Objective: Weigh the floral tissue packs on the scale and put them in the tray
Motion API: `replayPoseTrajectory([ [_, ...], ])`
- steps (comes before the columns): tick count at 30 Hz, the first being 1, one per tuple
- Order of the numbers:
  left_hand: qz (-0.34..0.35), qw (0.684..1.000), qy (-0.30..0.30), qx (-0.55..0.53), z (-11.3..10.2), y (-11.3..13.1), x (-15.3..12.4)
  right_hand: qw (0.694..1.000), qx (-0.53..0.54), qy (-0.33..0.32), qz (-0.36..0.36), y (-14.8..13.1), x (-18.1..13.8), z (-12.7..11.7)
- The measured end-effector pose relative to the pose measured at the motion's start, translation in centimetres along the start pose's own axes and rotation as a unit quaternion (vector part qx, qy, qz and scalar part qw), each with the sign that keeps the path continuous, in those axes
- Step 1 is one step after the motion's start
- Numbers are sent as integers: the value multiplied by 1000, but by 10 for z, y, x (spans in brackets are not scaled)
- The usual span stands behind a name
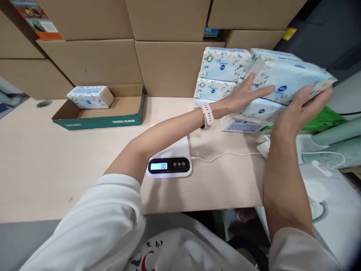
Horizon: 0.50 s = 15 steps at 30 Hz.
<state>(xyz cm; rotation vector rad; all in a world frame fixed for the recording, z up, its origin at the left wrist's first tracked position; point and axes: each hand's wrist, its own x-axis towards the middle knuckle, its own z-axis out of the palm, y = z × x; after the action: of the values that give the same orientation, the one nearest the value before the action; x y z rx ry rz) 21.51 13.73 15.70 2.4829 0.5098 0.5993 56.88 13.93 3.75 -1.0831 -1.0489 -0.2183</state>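
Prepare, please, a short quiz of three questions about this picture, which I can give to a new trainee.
1. What number does the scale show?
2. True or false: the right hand touches a flowered pack.
3. Fill in: a pale band is worn on the wrist of the ____ hand.

Key:
1. 0.0
2. True
3. left hand

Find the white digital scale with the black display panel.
In the head view, the white digital scale lies on the pale wood-coloured table, near the centre, right of the green cardboard tray and partly hidden by the bare left forearm.
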Motion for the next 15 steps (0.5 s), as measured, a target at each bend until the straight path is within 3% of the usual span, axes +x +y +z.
replayPoseTrajectory([
  [2, -20, 998, 42, 32, 4, -16, -5, 993, -26, -50, -100, 42, 9, -13],
  [4, -62, 990, 101, 81, 1, -34, -6, 971, -47, -47, -231, 72, 19, -22],
  [7, -197, 941, 222, 164, -31, -70, -26, 930, -47, -20, -364, 71, 22, -18],
  [10, -371, 842, 329, 215, -97, -112, -90, 906, -26, -24, -421, 10, -8, 3],
  [12, -464, 776, 363, 226, -142, -136, -148, 925, -15, -52, -375, -48, -40, 18],
  [14, -491, 755, 366, 232, -175, -154, -205, 923, -18, -64, -378, -101, -73, 32],
  [15, -485, 775, 341, 220, -186, -161, -230, 921, -21, -64, -383, -122, -86, 37],
])
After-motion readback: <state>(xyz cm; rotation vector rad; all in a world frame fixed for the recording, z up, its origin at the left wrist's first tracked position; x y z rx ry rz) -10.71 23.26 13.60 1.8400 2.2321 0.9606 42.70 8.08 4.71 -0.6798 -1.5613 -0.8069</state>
